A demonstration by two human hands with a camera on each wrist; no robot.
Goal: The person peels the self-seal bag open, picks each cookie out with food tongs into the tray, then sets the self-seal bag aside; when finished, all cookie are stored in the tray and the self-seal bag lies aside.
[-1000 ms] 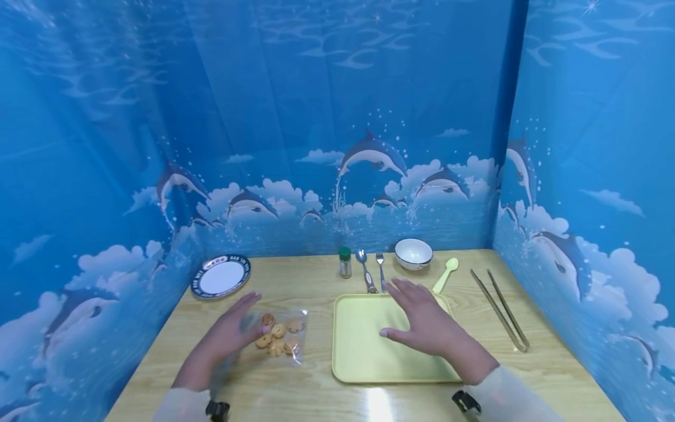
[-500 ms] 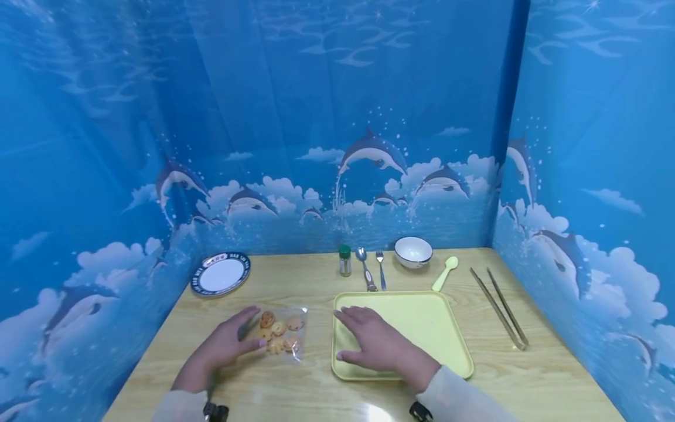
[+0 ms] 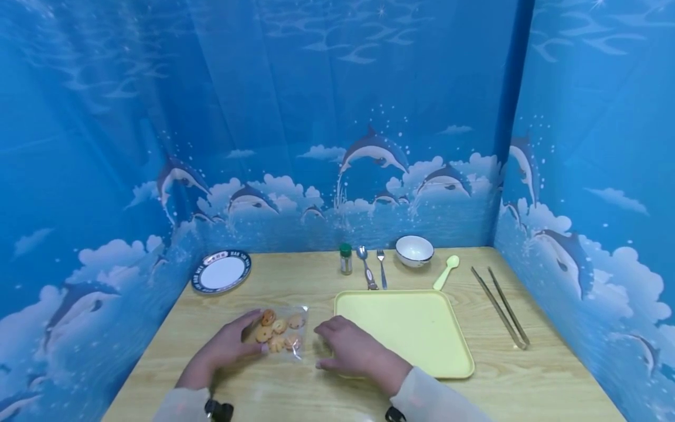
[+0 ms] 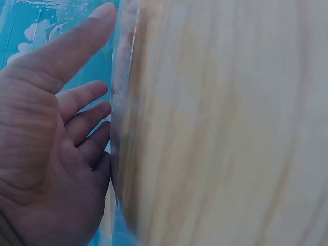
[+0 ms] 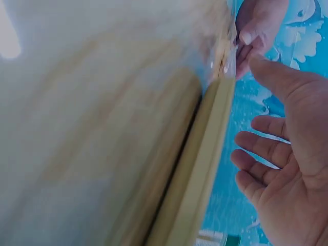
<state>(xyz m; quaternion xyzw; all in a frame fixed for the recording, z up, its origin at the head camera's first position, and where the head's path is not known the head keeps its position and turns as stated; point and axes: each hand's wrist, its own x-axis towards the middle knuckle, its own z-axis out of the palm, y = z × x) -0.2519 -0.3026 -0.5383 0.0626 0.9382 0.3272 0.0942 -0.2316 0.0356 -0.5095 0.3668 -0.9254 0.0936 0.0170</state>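
A clear plastic bag of cookies (image 3: pixel 279 328) lies flat on the table, left of the middle. My left hand (image 3: pixel 230 344) is at the bag's left side, thumb and fingers spread around that edge. In the left wrist view the left hand (image 4: pixel 61 138) shows its fingers relaxed beside the bag's edge. My right hand (image 3: pixel 355 351) hovers over the left part of the yellow tray (image 3: pixel 422 334), its fingertips pointing at the bag from the right. The right wrist view has the right hand (image 5: pixel 287 148) with fingers apart and nothing between them.
Along the back stand a blue-rimmed plate (image 3: pixel 221 272), a green-capped jar (image 3: pixel 345 259), a metal spoon (image 3: pixel 367 268), a fork (image 3: pixel 382 269) and a white bowl (image 3: pixel 414 252). A pale green spoon (image 3: pixel 446 272) and metal tongs (image 3: pixel 500 308) lie right. Dolphin-print curtains (image 3: pixel 337 117) enclose the table.
My right hand has moved left and lower, from above the tray's middle to its left edge near the bag. My left hand has come down beside the bag, which stays in place.
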